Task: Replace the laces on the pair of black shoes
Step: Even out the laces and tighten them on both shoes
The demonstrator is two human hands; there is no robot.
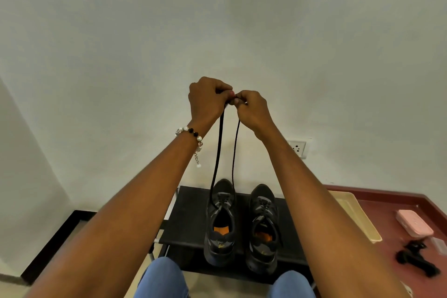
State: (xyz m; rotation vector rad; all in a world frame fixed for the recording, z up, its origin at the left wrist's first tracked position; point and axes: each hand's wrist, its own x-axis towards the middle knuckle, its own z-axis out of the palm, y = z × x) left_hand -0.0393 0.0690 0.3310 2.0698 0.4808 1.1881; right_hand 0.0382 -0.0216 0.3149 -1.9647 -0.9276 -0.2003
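From the head camera, both arms reach up and forward in front of a plain pale wall. The left hand (208, 99) is curled into a fist-like pinch, its fingertips closed on the ends of a thin black shoelace (217, 152). The right hand (251, 109) meets it, touching at the fingertips, and also pinches the lace ends between thumb and bent fingers. A bracelet of white and black beads (191, 134) circles the left wrist.

From the two hands the lace hangs down in two strands, side by side, to the left black lace-up sports shoe (221, 222), where it enters the upper eyelets. The right black sports shoe (263, 227) stands just beside it, toes toward the wall; orange insoles show inside both. Its lace looks threaded, loose at the top.

The pair stands on a low black fabric-topped rack (186, 220) serving as the desk. To the right, on the reddish floor, lie a cream plastic tray (353, 213), a pink lidded box (414, 225) and a dark bundle (416, 259), too blurred to identify. Blue-jeaned knees (164, 278) show at the bottom edge.
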